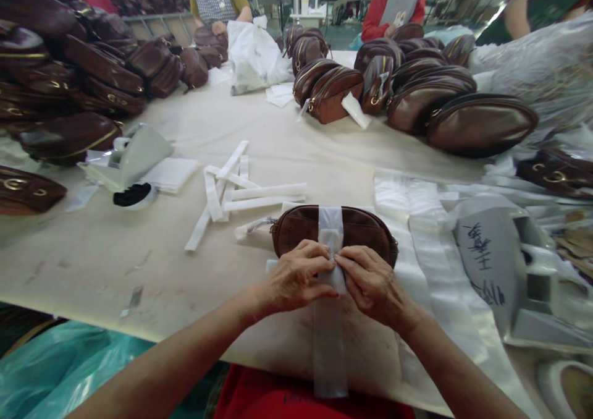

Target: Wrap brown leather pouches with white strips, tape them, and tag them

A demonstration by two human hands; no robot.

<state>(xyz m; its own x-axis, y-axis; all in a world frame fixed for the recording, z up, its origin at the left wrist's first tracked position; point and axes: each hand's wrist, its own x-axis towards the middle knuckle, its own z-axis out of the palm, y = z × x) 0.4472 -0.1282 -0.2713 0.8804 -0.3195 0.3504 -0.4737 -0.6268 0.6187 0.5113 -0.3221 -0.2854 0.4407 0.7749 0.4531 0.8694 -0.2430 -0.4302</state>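
A small dark brown oval bag [296, 226] lies on the table before me, its zipper end to the left. Around its middle runs a translucent plastic strip [330, 345], whose loose end hangs over the table's front edge. My left hand [301, 274] and my right hand [370, 280] meet at the bag's front, fingertips pinched together on the strip. What exactly sits between the fingertips is partly hidden. Left of the bag, a small clear wrapped piece [254, 226] extends from its zipper end.
Several white paper strips [241, 187] lie left of the bag. A grey tape dispenser [141, 156] stands further left, another dispenser [491, 264] at right beside flat plastic sleeves [430, 246]. Brown bags [482, 122] are piled at left and back. Co-workers in aprons [398, 2] stand across the table.
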